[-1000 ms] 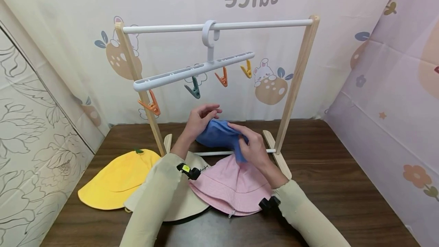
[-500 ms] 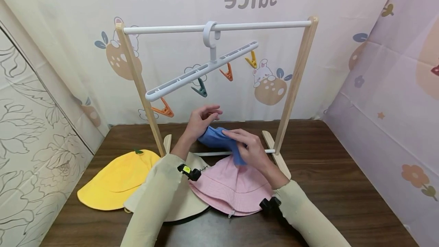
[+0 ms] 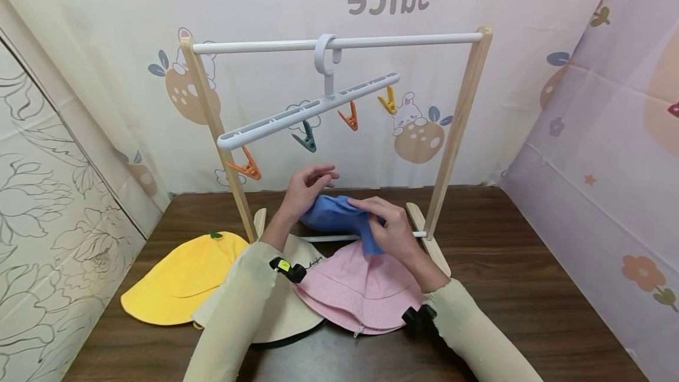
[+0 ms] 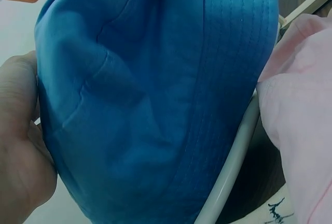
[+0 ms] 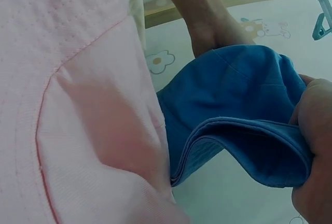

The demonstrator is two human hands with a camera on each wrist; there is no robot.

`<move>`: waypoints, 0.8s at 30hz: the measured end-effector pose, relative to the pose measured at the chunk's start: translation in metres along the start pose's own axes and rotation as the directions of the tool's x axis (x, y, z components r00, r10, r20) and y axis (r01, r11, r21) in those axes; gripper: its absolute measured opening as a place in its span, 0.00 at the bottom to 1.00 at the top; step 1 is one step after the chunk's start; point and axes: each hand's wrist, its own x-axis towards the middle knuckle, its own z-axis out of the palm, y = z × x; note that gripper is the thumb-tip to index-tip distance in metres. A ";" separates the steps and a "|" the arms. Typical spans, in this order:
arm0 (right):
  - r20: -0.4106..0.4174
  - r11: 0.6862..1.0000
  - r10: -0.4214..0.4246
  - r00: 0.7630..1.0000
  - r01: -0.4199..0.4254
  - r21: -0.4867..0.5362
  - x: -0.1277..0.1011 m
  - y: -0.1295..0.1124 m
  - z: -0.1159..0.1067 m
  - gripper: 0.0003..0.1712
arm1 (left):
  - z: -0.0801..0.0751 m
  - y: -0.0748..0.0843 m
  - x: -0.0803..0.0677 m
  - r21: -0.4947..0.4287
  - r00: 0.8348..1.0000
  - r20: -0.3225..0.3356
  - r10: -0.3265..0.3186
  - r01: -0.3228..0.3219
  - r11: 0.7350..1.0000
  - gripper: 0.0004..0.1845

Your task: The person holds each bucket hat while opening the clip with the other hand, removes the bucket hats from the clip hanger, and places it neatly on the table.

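Both hands hold a blue bucket hat (image 3: 333,216) above the table, in front of a small wooden rack (image 3: 458,117). My left hand (image 3: 317,180) grips its crown from the far side; in the left wrist view the palm (image 4: 21,146) lies against the blue hat (image 4: 155,105). My right hand (image 3: 381,223) pinches the brim, and the right wrist view shows its fingers (image 5: 314,146) curled over the folded blue brim (image 5: 249,146). A white clip hanger (image 3: 307,112) hangs tilted from the rack's white rail (image 3: 403,40), above and behind the hands.
Several clips hang from the hanger: orange (image 3: 244,167), teal (image 3: 306,137), orange (image 3: 350,118), yellow (image 3: 388,101). On the dark wooden table (image 3: 530,287) lie a pink hat (image 3: 355,290), a cream hat (image 3: 286,308) and a yellow hat (image 3: 180,276). Curtains close in behind and at both sides.
The clip hanger is swinging: nearly level a second ago, steeply tilted half a second ago, less tilted now. Both hands and the blue hat have hardly moved.
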 end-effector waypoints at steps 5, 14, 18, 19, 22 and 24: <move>-0.011 0.999 0.045 0.999 -0.044 0.017 0.000 -0.002 -0.003 0.31 | -0.004 -0.002 -0.004 -0.005 1.000 -0.008 -0.018 0.018 1.000 0.18; -0.023 0.990 0.115 0.993 -0.113 0.080 -0.002 -0.007 -0.010 0.31 | -0.011 -0.002 -0.011 -0.051 0.997 -0.019 -0.080 0.079 0.996 0.19; -0.039 0.989 0.116 0.992 -0.112 0.094 -0.003 -0.009 -0.012 0.30 | -0.015 -0.002 -0.013 -0.060 0.995 -0.028 -0.092 0.090 0.994 0.19; -0.045 0.990 0.113 0.993 -0.108 0.095 -0.004 -0.009 -0.012 0.30 | -0.017 -0.002 -0.013 -0.062 0.995 -0.030 -0.092 0.090 0.994 0.19; -0.056 0.989 0.111 0.992 -0.105 0.105 -0.005 -0.010 -0.013 0.29 | -0.019 -0.003 -0.015 -0.060 0.995 -0.031 -0.092 0.090 0.994 0.19; -0.059 0.988 0.113 0.992 -0.106 0.113 -0.006 -0.011 -0.014 0.29 | -0.021 -0.003 -0.016 -0.066 0.995 -0.034 -0.091 0.089 0.994 0.19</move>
